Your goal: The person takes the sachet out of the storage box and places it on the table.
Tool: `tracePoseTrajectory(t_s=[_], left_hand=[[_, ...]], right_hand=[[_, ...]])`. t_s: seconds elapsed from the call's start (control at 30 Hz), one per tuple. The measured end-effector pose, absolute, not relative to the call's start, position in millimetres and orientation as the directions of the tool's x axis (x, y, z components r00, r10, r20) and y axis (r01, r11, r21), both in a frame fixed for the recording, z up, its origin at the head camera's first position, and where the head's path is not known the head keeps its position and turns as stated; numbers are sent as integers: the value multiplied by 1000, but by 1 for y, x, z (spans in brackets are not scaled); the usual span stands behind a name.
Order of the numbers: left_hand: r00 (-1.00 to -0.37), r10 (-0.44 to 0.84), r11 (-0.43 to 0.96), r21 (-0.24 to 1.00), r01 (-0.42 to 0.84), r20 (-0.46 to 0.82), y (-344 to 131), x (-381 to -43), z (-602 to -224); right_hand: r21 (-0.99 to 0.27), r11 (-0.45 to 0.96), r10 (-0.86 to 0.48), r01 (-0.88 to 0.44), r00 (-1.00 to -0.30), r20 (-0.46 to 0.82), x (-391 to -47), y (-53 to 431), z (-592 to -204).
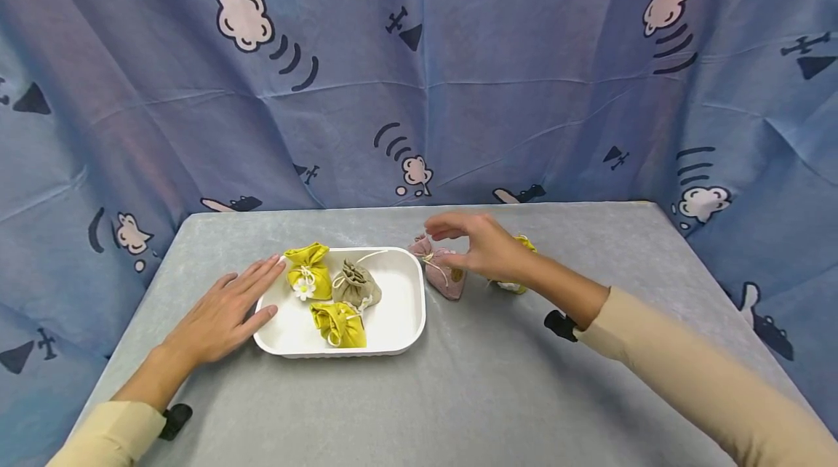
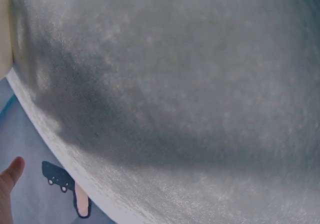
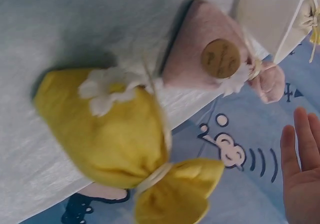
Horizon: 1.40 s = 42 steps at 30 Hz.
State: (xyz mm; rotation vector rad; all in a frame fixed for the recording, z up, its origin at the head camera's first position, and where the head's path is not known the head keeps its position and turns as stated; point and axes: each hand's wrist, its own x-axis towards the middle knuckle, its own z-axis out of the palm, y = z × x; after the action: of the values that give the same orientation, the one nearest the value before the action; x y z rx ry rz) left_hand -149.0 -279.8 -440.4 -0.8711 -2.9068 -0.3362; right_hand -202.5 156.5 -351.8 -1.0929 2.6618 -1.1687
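Note:
My left hand point(image 1: 225, 314) lies with extended fingers along the left rim of a white tray point(image 1: 399, 314). Inside the tray are two yellow drawstring pouches point(image 1: 347, 332) and a grey-beige one point(image 1: 358, 286); the rear yellow pouch point(image 1: 317, 272) bears a white flower. Over a pink drawstring pouch point(image 1: 447, 276), just right of the tray, hovers my right hand point(image 1: 491, 247), fingers loosely bent and thumb apart, holding nothing. Another yellow pouch point(image 3: 107, 129) with a white flower sits beyond my right wrist, partly hidden in the head view. A round brown label point(image 3: 220, 58) marks the pink pouch.
A grey cloth-covered table point(image 1: 471, 394) carries everything. Behind it and along both sides hangs a blue patterned curtain point(image 1: 497, 118). Black wrist cameras sit under both wrists, the right one point(image 1: 560, 325) close above the tabletop.

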Motion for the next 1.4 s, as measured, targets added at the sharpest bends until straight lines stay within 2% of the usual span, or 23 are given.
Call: tracePoseTrajectory(t_s=[0.23, 0.9, 1.1, 1.4], left_hand=[[-830, 537, 809, 186, 557, 150, -281, -150, -440], [-827, 539, 805, 189, 562, 160, -280, -150, -442], [-826, 536, 807, 182, 561, 172, -280, -149, -441], [-825, 541, 806, 179, 564, 165, -280, -150, -440]], right_hand=[[-701, 426, -661, -573, -726, 192, -197, 135, -352], [-628, 446, -772, -638, -629, 91, -175, 84, -350], [-656, 380, -810, -652, -577, 103, -171, 72, -356], [-675, 340, -831, -655, -545, 110, -167, 60, -363]])
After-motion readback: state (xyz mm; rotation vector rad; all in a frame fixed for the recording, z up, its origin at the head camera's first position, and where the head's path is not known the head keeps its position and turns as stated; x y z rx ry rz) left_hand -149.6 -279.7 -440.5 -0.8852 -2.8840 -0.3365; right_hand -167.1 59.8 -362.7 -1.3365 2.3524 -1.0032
